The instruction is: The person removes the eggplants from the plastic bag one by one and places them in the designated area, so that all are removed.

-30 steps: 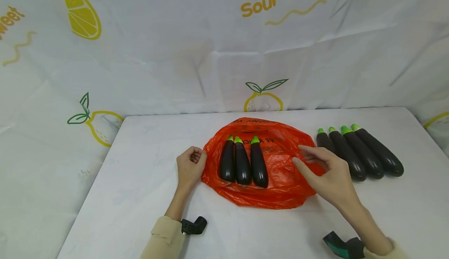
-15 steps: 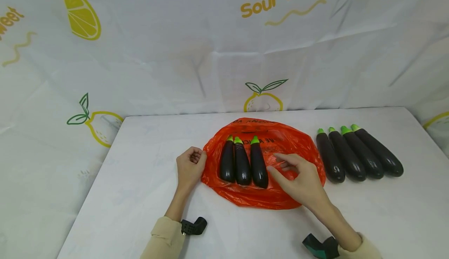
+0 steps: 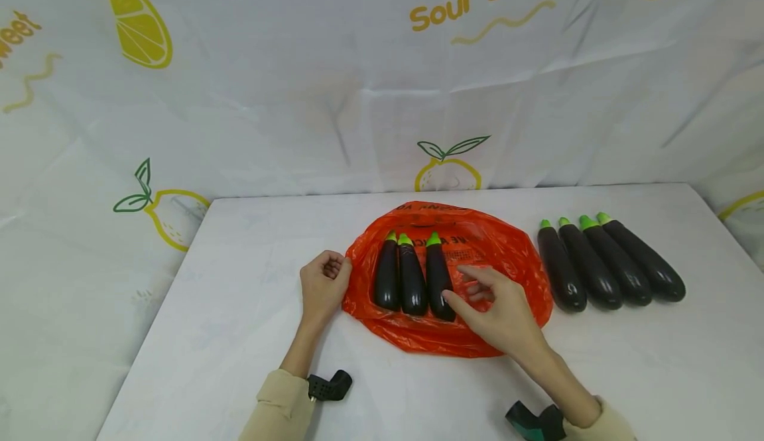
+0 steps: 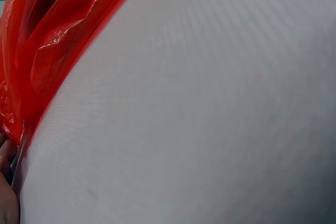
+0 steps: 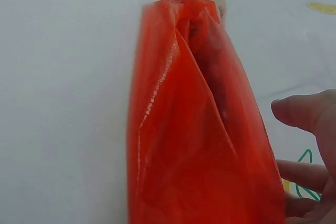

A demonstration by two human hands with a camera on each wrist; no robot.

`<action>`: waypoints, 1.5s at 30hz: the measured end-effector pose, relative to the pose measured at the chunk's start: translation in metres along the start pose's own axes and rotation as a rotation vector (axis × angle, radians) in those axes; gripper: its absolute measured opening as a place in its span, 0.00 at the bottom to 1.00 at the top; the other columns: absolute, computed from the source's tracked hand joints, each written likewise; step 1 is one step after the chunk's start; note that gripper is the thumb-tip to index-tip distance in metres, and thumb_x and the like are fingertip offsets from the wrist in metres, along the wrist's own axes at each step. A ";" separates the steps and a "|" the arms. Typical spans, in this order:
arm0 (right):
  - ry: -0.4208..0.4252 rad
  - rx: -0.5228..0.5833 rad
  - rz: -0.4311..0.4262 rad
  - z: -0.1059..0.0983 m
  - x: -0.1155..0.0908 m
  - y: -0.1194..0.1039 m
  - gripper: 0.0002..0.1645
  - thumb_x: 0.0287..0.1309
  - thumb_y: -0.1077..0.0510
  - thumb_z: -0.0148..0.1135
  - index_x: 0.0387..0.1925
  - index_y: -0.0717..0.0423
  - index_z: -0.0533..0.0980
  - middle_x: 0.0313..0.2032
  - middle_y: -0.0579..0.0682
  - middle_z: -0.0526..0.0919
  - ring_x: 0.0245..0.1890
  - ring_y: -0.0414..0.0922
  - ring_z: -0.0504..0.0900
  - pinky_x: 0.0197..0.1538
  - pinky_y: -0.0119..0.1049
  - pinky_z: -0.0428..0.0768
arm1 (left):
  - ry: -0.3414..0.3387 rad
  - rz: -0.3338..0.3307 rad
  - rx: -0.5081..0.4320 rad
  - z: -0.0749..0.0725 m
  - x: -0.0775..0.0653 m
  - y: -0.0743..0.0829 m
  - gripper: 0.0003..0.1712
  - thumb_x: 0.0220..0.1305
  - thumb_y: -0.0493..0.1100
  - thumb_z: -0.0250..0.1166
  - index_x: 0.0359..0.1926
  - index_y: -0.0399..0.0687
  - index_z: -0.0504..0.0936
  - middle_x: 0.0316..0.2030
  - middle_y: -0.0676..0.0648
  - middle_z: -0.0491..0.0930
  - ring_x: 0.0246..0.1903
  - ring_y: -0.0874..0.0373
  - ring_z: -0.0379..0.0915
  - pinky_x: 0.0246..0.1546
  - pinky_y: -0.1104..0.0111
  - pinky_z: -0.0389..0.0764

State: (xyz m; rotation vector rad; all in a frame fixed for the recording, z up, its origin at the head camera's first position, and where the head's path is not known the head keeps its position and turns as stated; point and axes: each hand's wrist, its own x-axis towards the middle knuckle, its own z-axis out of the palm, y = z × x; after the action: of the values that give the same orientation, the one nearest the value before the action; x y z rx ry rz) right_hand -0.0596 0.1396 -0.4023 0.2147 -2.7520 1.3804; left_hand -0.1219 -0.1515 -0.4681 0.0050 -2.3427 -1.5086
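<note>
A red plastic bag (image 3: 412, 335) lies open on the white table, with three dark eggplants (image 3: 388, 275) side by side in it, green stem ends pointing away. At the bag's left edge, my left hand (image 3: 324, 285) pinches the plastic with curled fingers; the left wrist view shows the red plastic (image 4: 63, 40) bunched at the fingers. Over the right part of the bag is my right hand (image 3: 501, 308), thumb and fingers spread apart and nothing between them. Its thumb tip overlaps the rightmost eggplant (image 3: 438, 275) in the head view.
Several more eggplants (image 3: 617, 265) lie in a slanted row on the table, to the right of the bag. Behind the table (image 3: 239, 295) hangs a white cloth (image 3: 268, 96) printed with lemons and lettering.
My right hand has moved left from the bag's right edge to beside the rightmost eggplant in the bag. My left hand and the eggplants have stayed in place.
</note>
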 end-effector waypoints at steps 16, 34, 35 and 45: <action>-0.061 0.001 0.081 0.019 0.000 0.003 0.41 0.51 0.48 0.79 0.62 0.66 0.76 0.46 0.60 0.87 0.31 0.41 0.86 0.34 0.29 0.85 | 0.005 0.015 0.004 0.000 0.000 0.001 0.06 0.63 0.36 0.65 0.28 0.40 0.83 0.21 0.43 0.78 0.23 0.59 0.69 0.26 0.76 0.74; -0.029 0.000 0.090 0.017 -0.001 0.001 0.34 0.53 0.59 0.75 0.61 0.65 0.77 0.41 0.59 0.85 0.28 0.41 0.81 0.34 0.24 0.81 | 0.000 0.015 0.014 0.000 0.001 0.000 0.07 0.64 0.36 0.64 0.29 0.40 0.83 0.21 0.43 0.78 0.23 0.59 0.70 0.26 0.76 0.74; -0.029 -0.001 0.091 0.016 -0.002 0.001 0.34 0.53 0.59 0.75 0.61 0.65 0.77 0.41 0.59 0.85 0.28 0.42 0.82 0.34 0.25 0.81 | 0.000 0.014 0.014 0.000 0.001 0.000 0.07 0.64 0.36 0.64 0.29 0.40 0.83 0.21 0.43 0.78 0.23 0.58 0.70 0.26 0.76 0.74; -0.039 0.001 0.092 0.006 -0.004 -0.001 0.33 0.54 0.58 0.75 0.61 0.63 0.78 0.44 0.58 0.85 0.30 0.42 0.80 0.34 0.26 0.80 | -0.004 0.015 0.011 0.000 0.000 0.001 0.07 0.64 0.36 0.64 0.29 0.39 0.83 0.21 0.43 0.78 0.23 0.59 0.70 0.27 0.76 0.75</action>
State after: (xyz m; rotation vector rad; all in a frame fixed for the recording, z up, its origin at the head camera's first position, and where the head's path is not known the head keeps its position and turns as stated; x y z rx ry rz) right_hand -0.0551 0.1346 -0.4060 0.1176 -2.8262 1.4136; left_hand -0.1221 -0.1511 -0.4673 -0.0133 -2.3489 -1.4900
